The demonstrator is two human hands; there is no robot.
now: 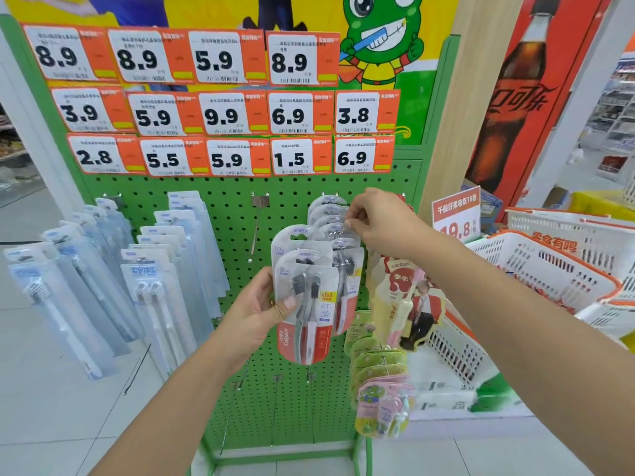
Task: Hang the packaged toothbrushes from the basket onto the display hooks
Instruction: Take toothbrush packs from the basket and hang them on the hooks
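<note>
Left hand (256, 309) grips red-and-clear plastic blister toothbrush packs (304, 304) before green pegboard (237, 214). Right hand (372, 218) pinches hung pack top (338, 228) on hook. Packs likely light, stiff, slick; best held near hang-hole.

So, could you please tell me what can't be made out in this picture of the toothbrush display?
- Head view: the hook tip under the right hand is hidden by its fingers and the hung red packs.
- The small print on the price tags is blurred.
- How many packs the left hand holds: the front held pack covers those behind.
- The basket contents are masked by its lattice wall.
</note>
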